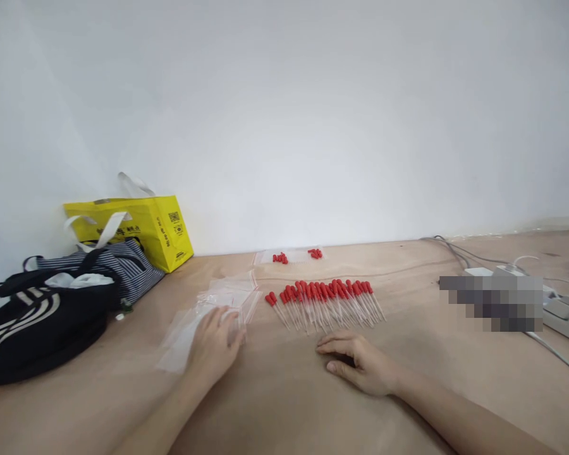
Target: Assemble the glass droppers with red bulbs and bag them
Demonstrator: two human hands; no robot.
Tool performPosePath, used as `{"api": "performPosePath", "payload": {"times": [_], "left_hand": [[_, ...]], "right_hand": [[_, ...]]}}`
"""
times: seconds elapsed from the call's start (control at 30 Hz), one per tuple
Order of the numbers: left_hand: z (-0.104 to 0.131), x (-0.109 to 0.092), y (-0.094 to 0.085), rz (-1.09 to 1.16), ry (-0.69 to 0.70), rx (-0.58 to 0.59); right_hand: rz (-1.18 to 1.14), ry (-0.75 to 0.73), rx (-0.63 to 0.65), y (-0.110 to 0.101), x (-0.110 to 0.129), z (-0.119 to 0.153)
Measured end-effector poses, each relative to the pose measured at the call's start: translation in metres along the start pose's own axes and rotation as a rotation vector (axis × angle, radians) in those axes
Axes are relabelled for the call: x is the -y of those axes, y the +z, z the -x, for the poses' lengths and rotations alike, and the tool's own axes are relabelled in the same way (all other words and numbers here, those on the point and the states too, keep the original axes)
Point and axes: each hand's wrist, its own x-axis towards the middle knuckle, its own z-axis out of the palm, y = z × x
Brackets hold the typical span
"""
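Observation:
My left hand (213, 347) rests on clear zip-lock bags (177, 335) spread over the table, its fingers apart. Whether the fingertips grip any bag film I cannot make out, but nothing is lifted. Right of the bags lie several glass droppers (320, 300) in a row, red rubber bulbs pointing away from me and thin clear tubes towards me. Just in front of the tubes, my right hand (363, 366) lies on the wooden table (284, 392), empty, thumb and fingers apart and loosely bent.
By the wall, filled clear bags (296, 258) show more red bulbs in two clusters. At left stand a yellow carrier bag (171, 234), a striped bag (137, 268) and a black bag (42, 328). Cables (455, 249) and a power strip (566, 319) lie at right, beside a blurred-out patch.

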Motion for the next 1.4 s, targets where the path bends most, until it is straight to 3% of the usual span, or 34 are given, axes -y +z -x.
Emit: {"api": "performPosePath", "payload": {"times": [0.1, 0.17, 0.33, 0.43, 0.53, 0.57, 0.67, 0.77, 1.0, 1.2, 1.4], "left_hand": [[-0.005, 0.018, -0.004, -0.133, -0.229, 0.213], [-0.005, 0.023, -0.007, -0.168, -0.243, 0.323], [-0.007, 0.025, -0.012, -0.264, -0.216, 0.305], [-0.008, 0.023, -0.012, -0.176, -0.140, 0.110], [-0.001, 0.007, -0.009, 0.124, 0.195, -0.205], [0.003, -0.003, -0.007, 0.231, 0.326, -0.232], [0.017, -0.037, -0.002, 0.426, 0.607, -0.091], [0.026, -0.063, 0.001, 0.528, 0.695, 0.096], [0.024, -0.072, -0.005, 0.670, 0.543, 0.347], [0.026, -0.074, -0.007, 0.701, 0.470, 0.382], [0.027, -0.071, -0.015, 0.699, 0.502, 0.469]], "right_hand": [[0.002, -0.013, 0.002, 0.000, 0.001, -0.001], [0.007, -0.012, 0.004, -0.001, 0.001, -0.001], [0.015, -0.012, 0.012, -0.001, 0.001, -0.002], [0.000, -0.035, -0.001, 0.001, -0.001, -0.003], [-0.003, -0.028, -0.044, 0.001, -0.001, -0.004], [0.000, -0.018, -0.060, 0.001, -0.002, -0.004], [-0.005, 0.018, -0.103, -0.001, -0.002, -0.004], [-0.026, 0.015, -0.128, -0.004, -0.002, -0.003], [-0.014, 0.006, -0.205, -0.002, -0.003, -0.002], [0.030, -0.062, -0.134, -0.002, 0.000, -0.002], [0.132, -0.196, -0.030, -0.001, 0.007, -0.001]]}}
